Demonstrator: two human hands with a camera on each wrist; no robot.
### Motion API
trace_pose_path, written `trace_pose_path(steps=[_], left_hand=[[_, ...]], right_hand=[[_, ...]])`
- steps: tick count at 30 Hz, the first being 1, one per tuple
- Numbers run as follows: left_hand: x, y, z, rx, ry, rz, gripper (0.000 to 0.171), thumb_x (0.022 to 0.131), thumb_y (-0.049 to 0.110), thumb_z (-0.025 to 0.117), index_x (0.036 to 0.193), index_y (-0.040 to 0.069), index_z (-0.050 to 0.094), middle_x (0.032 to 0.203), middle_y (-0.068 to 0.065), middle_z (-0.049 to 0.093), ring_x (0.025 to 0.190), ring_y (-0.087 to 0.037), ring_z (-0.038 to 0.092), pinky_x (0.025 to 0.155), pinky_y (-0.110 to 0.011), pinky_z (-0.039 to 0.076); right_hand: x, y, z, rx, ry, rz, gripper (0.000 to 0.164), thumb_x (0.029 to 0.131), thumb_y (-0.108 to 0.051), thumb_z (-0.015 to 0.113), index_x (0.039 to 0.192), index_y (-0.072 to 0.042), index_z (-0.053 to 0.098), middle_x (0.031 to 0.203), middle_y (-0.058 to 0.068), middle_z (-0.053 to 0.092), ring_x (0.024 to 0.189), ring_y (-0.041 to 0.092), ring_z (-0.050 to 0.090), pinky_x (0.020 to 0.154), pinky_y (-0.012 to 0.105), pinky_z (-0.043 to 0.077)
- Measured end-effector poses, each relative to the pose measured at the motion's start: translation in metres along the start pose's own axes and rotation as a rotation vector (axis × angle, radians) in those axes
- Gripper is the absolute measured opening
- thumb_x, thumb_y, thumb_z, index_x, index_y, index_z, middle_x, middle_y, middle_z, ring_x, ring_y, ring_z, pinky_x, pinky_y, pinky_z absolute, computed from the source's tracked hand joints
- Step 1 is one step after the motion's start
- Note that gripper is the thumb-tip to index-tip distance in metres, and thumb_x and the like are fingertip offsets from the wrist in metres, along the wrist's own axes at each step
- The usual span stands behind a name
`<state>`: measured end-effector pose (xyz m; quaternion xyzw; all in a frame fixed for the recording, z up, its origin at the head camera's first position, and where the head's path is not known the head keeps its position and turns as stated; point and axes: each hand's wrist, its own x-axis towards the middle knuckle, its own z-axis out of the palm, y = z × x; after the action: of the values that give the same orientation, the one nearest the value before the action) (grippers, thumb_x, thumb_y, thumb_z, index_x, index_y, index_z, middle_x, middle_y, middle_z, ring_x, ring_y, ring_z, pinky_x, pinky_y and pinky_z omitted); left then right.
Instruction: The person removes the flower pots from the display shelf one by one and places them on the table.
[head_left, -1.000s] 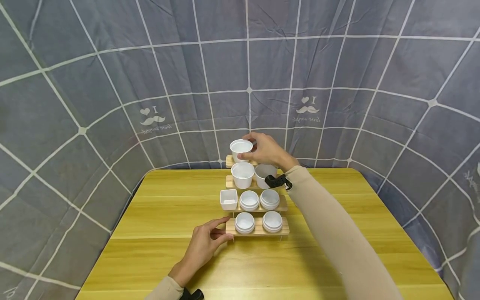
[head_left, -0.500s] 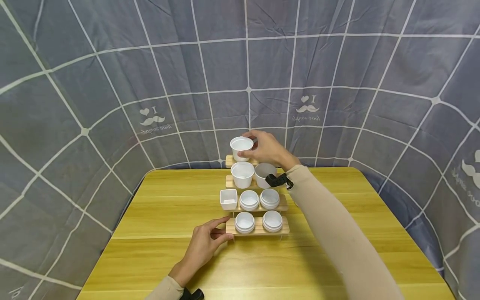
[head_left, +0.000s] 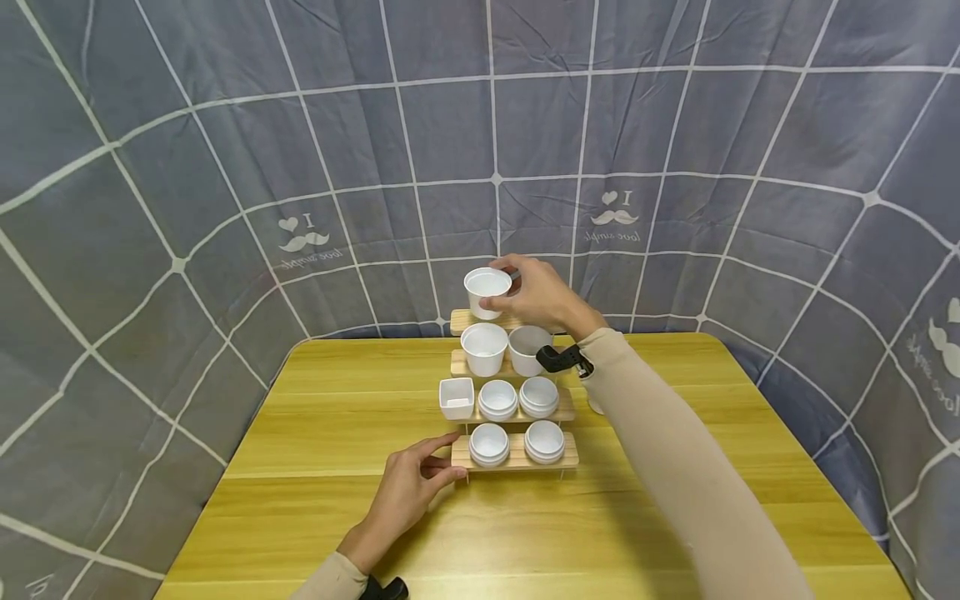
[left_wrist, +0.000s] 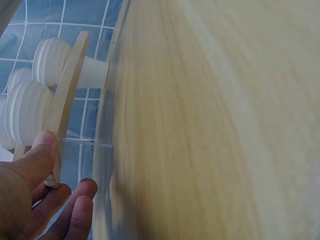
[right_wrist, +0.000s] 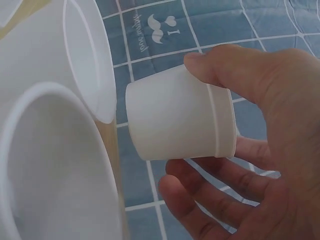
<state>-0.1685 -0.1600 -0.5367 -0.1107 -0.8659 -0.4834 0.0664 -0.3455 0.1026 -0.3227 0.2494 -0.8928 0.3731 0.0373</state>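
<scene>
My right hand (head_left: pixel 538 293) grips a white tapered cup (head_left: pixel 477 293) by its side, above the top shelf (head_left: pixel 459 322) of a stepped wooden rack. In the right wrist view the thumb is on one side of the cup (right_wrist: pixel 170 115) and the fingers on the other, with a gap between its base and the shelf. My left hand (head_left: pixel 408 485) pinches the left end of the lowest shelf (head_left: pixel 517 457); the left wrist view shows the thumb on the shelf board (left_wrist: pixel 67 95) and fingertips under it. Two larger white cups, one a round cup (head_left: pixel 484 350), stand on the shelf below the top.
The third tier holds a square white dish (head_left: pixel 457 400) and two small round pots, one of them a ridged pot (head_left: pixel 498 402). Two more pots (head_left: pixel 489 446) sit on the lowest shelf. A white object (head_left: pixel 595 405) is mostly hidden behind the right sleeve. A grey curtain (head_left: pixel 375 167) surrounds the table (head_left: pixel 337 417).
My right hand has raised the cup slightly and shifted it a little to the right. A bit of a white object now shows beside the right sleeve. The left hand keeps its place.
</scene>
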Motion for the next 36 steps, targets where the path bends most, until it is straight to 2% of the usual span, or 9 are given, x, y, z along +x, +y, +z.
trace_pose_path(steps=[16,24,29,36], left_hand=[[0.001,0.001,0.000,-0.001,0.003,-0.007,0.055,0.095,0.018,0.098,0.147,0.013,0.082,0.114,-0.014,0.090,0.087,-0.011,0.087,0.079,-0.018,0.066],[0.002,0.001,0.001,0.002,0.018,0.019,0.054,0.094,0.019,0.098,0.146,0.012,0.082,0.112,-0.014,0.090,0.087,-0.015,0.088,0.078,-0.020,0.067],[0.002,0.001,0.004,0.008,0.025,0.011,0.055,0.094,0.018,0.098,0.147,0.013,0.082,0.111,-0.012,0.090,0.086,-0.013,0.087,0.079,-0.020,0.067],[0.005,0.002,0.006,0.003,0.026,-0.004,0.056,0.094,0.017,0.098,0.147,0.014,0.082,0.109,-0.011,0.090,0.086,-0.010,0.086,0.078,-0.018,0.066]], right_hand=[[-0.008,0.013,-0.013,-0.013,0.022,0.025,0.076,0.103,-0.039,0.092,0.166,-0.010,0.062,0.145,0.016,0.072,0.132,0.038,0.074,0.111,0.052,0.061],[-0.010,0.020,-0.018,-0.021,0.032,0.038,0.076,0.102,-0.037,0.092,0.165,-0.007,0.062,0.148,0.019,0.072,0.135,0.041,0.073,0.112,0.054,0.061],[-0.011,0.027,-0.020,-0.013,0.038,0.030,0.077,0.102,-0.037,0.091,0.165,-0.005,0.061,0.150,0.021,0.071,0.135,0.044,0.074,0.112,0.055,0.061],[-0.013,0.038,-0.026,0.002,0.049,0.045,0.077,0.102,-0.037,0.092,0.164,-0.006,0.061,0.147,0.020,0.073,0.132,0.041,0.074,0.110,0.054,0.061]])
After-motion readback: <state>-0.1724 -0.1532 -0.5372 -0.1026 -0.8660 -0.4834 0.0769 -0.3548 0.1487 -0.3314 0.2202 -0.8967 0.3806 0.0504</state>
